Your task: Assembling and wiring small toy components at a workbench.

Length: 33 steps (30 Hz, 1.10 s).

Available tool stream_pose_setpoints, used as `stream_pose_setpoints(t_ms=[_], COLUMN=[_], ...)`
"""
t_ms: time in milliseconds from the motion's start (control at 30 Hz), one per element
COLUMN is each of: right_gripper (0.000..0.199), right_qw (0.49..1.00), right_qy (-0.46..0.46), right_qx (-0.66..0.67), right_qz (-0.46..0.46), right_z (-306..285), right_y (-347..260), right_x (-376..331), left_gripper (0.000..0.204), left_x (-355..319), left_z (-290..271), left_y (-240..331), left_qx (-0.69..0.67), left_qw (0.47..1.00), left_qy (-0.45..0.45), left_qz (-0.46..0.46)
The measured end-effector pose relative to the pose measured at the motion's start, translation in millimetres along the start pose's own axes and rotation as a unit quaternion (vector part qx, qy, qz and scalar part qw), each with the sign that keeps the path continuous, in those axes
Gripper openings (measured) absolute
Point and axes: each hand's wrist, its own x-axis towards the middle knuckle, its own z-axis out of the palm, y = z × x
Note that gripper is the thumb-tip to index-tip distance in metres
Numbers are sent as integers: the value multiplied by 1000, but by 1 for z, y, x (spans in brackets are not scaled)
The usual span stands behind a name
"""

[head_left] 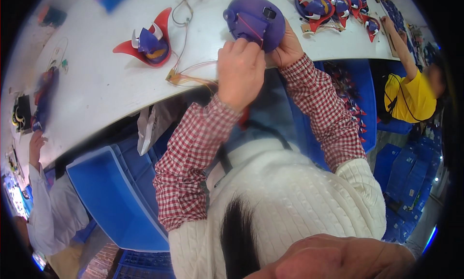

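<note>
A white table curves across the top, beyond both hands. Below the left hand, past the checked sleeve, stands a blue bin. Right of the right hand, below the table edge, is a second blue bin filled with red and blue parts. Further right sits a person in a yellow shirt, one arm stretched up to the table. Far left of the left hand, another person in white reaches for the table edge.

The purple shell is lifted just above the table's near edge, its inside facing up, a red wire running across it. The right hand cups it from below and from the right, fingers closed on its rim. The left hand sits just under the shell, fingertips pinched together at the lower edge where the wire ends.

Left of the left hand lies a red horned mask on the table. More masks lie in a row above the right hand. Between the mask and the left hand, thin wires trail across the table.
</note>
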Motion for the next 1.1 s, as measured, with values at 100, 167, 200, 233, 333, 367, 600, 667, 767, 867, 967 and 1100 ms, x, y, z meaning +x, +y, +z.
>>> stream_pose_setpoints(t_ms=[100,167,200,233,333,367,600,667,767,867,967,1100], right_gripper=[30,32,32,33,37,37,45,47,47,48,47,46], right_qw=[1000,1000,1000,998,977,977,977,977,998,982,990,962], right_qy=[-1,-4,-4,-38,-139,-140,-166,-167,-43,83,-117,-207], right_qx=[8,18,15,43,125,124,121,128,-2,-132,77,176], right_qz=[2,3,-3,23,103,100,58,17,-46,-107,-24,31], right_z=[9,16,16,14,7,7,22,33,41,42,26,21], right_y=[1,2,2,2,2,2,15,21,29,34,34,38], right_x=[-5,-7,-7,-6,-6,-7,-15,-15,-24,-27,-24,-26], left_gripper=[3,4,4,5,8,8,17,20,21,22,20,16], left_x=[-1,-3,-1,0,3,3,0,-1,-4,-6,-8,-11], left_z=[1,1,1,0,-2,-2,0,1,6,8,6,2], left_y=[4,7,9,11,16,19,31,30,30,30,37,39], left_qx=[-54,-107,-112,-115,-122,-124,-87,-36,-60,-84,-111,-112], left_qw=[998,994,994,993,992,992,992,989,987,981,980,983], left_qy=[7,14,12,15,21,20,93,141,147,152,124,114], left_qz=[-10,-19,-15,-9,5,7,0,10,-36,-82,-105,-92])
